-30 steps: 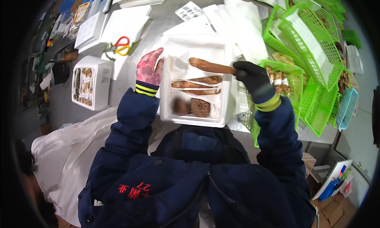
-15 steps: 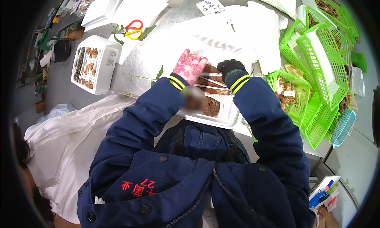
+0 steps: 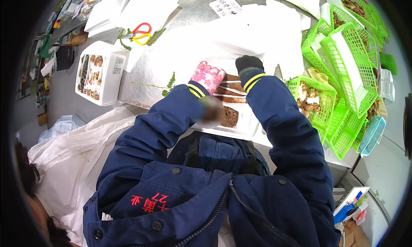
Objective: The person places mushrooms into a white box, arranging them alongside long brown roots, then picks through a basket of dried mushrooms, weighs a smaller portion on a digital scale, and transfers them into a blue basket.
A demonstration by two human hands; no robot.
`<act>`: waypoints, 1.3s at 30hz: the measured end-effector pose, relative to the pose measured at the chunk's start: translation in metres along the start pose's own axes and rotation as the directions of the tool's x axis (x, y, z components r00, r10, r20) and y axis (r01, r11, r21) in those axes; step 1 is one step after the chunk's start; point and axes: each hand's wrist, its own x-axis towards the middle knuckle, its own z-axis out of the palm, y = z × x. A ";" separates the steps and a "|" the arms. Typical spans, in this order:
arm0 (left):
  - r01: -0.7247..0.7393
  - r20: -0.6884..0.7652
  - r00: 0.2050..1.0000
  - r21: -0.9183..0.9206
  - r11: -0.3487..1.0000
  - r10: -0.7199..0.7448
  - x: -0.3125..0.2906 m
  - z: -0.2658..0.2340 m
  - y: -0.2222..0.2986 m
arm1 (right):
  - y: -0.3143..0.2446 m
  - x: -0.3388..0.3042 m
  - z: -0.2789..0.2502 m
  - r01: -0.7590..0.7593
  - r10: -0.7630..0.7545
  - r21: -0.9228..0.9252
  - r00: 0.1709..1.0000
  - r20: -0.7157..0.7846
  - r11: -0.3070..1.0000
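Metal worktop (image 3: 141, 87) carries a foam box (image 3: 246, 127) of mushrooms (image 3: 230, 117), green baskets (image 3: 342, 137) to its right; over it, left hand (image 3: 207, 76) and right hand (image 3: 248, 65) curl, each grip's hold unclear.

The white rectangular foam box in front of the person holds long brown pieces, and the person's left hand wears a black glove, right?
Not quite: the head view shows a pink flower-patterned glove on the left hand; the black glove is on the right hand. The white rectangular foam box does hold long brown pieces.

red-and-yellow scissors (image 3: 133, 33), white card (image 3: 225, 6), light-blue basket (image 3: 372, 136)
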 end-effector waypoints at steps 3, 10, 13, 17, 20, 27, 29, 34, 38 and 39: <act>0.007 0.064 0.998 -0.010 1.000 -0.007 0.004 0.000 -0.004 | -0.001 0.001 -0.006 0.030 -0.031 0.008 0.997 0.072 1.000; -0.034 -0.132 0.990 0.077 0.996 0.044 0.033 -0.015 -0.030 | 0.001 -0.015 -0.002 0.062 -0.069 -0.040 0.971 -0.229 0.997; -0.048 0.030 0.999 0.103 0.994 0.045 0.041 -0.008 -0.030 | -0.002 -0.032 -0.008 0.096 -0.088 0.024 0.970 -0.225 0.995; -0.056 0.131 0.990 0.075 0.996 0.046 0.044 -0.014 -0.029 | -0.004 -0.037 -0.005 0.096 -0.088 0.054 0.987 -0.138 0.994; -0.068 0.198 0.979 0.076 0.995 0.052 0.046 -0.014 -0.029 | -0.001 -0.037 0.005 0.108 -0.094 0.077 0.981 -0.171 0.991; -0.092 -0.064 0.993 0.159 0.983 0.104 0.039 0.004 -0.034 | -0.001 -0.040 0.004 0.138 -0.122 0.041 0.956 -0.266 0.990; -0.112 0.001 0.994 0.124 0.986 0.113 0.045 0.010 -0.039 | -0.001 -0.039 0.008 0.147 -0.139 0.006 0.948 -0.288 0.989; -0.025 0.292 0.956 -0.038 0.999 0.035 0.061 -0.007 -0.033 | -0.003 -0.038 0.009 0.117 -0.121 -0.028 0.958 -0.262 0.993; -0.124 0.172 0.978 0.039 0.992 0.115 0.050 -0.011 -0.033 | -0.003 -0.040 0.005 0.102 -0.095 0.022 0.973 -0.211 0.994; -0.131 0.117 0.985 0.042 0.991 0.125 0.042 -0.014 -0.033 | -0.003 -0.040 0.007 0.103 -0.096 0.021 0.970 -0.223 0.994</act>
